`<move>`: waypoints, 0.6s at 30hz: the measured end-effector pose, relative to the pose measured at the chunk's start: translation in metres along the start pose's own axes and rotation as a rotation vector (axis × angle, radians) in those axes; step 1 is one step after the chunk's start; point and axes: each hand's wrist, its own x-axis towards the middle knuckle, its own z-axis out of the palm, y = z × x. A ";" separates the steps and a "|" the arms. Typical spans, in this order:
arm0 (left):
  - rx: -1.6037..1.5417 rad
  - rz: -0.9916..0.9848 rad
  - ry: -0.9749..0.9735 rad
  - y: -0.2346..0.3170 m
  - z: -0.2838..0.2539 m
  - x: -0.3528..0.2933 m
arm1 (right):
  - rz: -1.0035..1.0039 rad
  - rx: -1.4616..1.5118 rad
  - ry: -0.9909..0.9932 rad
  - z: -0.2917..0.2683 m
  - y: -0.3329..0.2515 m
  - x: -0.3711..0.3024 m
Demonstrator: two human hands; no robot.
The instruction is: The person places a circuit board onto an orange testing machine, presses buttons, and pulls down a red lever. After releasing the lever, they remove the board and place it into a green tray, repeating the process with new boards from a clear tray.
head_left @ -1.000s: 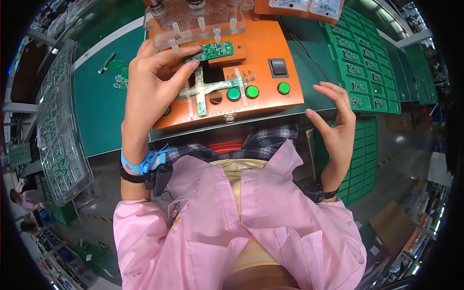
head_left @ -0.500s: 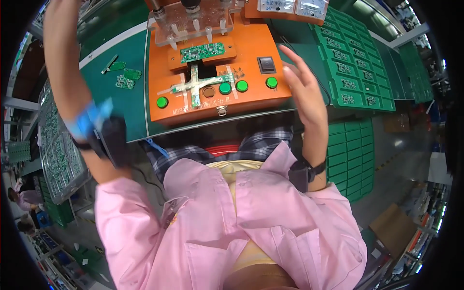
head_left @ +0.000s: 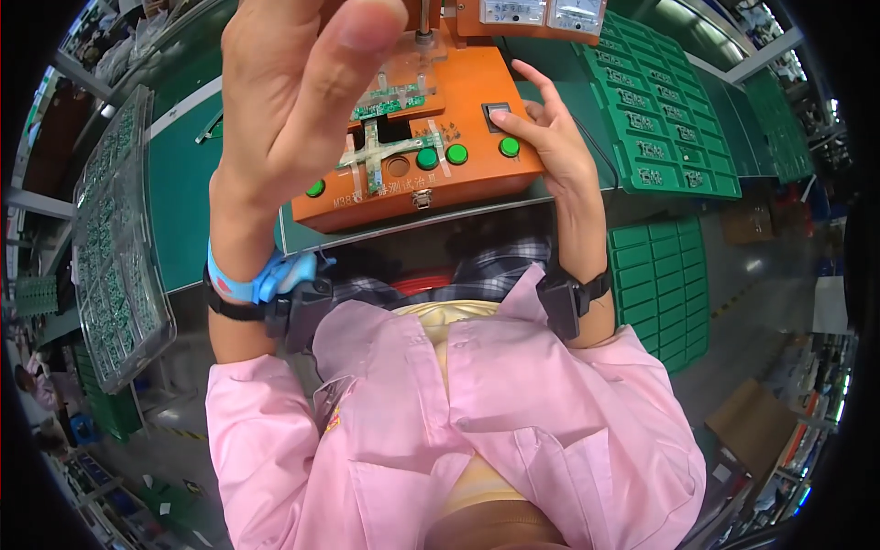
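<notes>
While the thumb of the right hand (head_left: 561,145) is laid on the black rocker switch (head_left: 489,112), its index finger is stretched forward along the edge of the orange box (head_left: 466,92); the fingers are loosely spread, and nothing is grasped. The left hand (head_left: 280,119) is raised before the camera, its thumb held apart from the palm; its fingers are cut off by the upper edge, so whether anything is held cannot be told. By this hand the left part of the box is hidden, and a narrow board piece (head_left: 211,129) on the green surface (head_left: 183,215) is partly covered.

A green circuit board (head_left: 411,101) is seated on the raised block of the box, its left end screened by the left hand; a clear plate (head_left: 423,67) is seen at its far side, though contact cannot be judged. Nearer the front edge, crossed taped strips (head_left: 372,158) and green buttons (head_left: 456,154) are mounted. The surface is flanked at left by a clear tray (head_left: 165,332) filled with boards, and at right by a green compartment tray (head_left: 724,187). Behind the box, two meters (head_left: 513,12) are set; a dark cable (head_left: 605,158) is run beside the right hand.
</notes>
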 end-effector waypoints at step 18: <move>-0.395 -0.666 0.390 -0.035 -0.010 -0.132 | -0.937 -1.461 0.220 0.050 0.049 -0.071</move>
